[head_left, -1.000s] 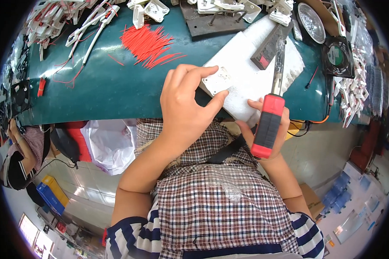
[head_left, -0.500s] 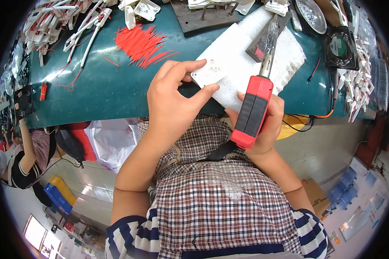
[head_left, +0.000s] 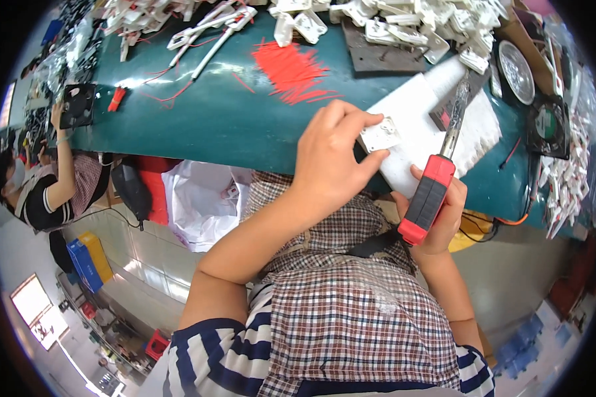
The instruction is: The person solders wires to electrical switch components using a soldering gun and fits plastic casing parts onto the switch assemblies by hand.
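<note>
Bench (head_left: 198, 126) shifted rightward in view; my left hand (head_left: 330, 157) edge-pinches a likely light, stiff plate (head_left: 380, 135), right hand (head_left: 447, 223) grips red tool (head_left: 425, 204).

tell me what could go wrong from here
The red tool in the right hand might be hot, and its metal shaft could mark the white pad beneath. If it slips, it might hit the left hand at the small white plate. The heaped white parts could slide onto the pad.

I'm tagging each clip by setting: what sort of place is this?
Probably a small-parts assembly workshop: a green workbench bears heaped white plastic parts and thin red strands, with a co-worker farther left.
</note>
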`<act>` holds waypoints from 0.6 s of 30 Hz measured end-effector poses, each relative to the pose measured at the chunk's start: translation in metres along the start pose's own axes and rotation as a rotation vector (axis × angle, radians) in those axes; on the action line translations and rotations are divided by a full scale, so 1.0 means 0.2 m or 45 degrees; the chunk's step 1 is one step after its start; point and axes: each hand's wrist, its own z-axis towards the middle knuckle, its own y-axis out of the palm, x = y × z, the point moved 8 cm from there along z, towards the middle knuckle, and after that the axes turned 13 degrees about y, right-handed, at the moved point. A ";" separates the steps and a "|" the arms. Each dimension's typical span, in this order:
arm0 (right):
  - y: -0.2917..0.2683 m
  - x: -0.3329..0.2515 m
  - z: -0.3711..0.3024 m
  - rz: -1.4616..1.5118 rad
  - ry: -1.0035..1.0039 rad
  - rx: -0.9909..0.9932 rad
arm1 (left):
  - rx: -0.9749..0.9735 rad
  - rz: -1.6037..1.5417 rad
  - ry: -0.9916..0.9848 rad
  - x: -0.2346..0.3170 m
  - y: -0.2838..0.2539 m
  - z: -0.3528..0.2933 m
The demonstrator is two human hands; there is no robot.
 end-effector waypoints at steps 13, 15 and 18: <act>0.03 -0.07 0.06 -0.045 -0.011 0.025 | -0.015 0.008 -0.016 0.01 0.01 0.00; -0.01 -0.03 0.04 0.015 0.018 -0.007 | -0.036 -0.017 -0.010 0.02 -0.01 0.01; -0.07 0.07 0.01 -0.002 0.260 -0.038 | -0.013 -0.158 -0.060 -0.02 -0.12 0.05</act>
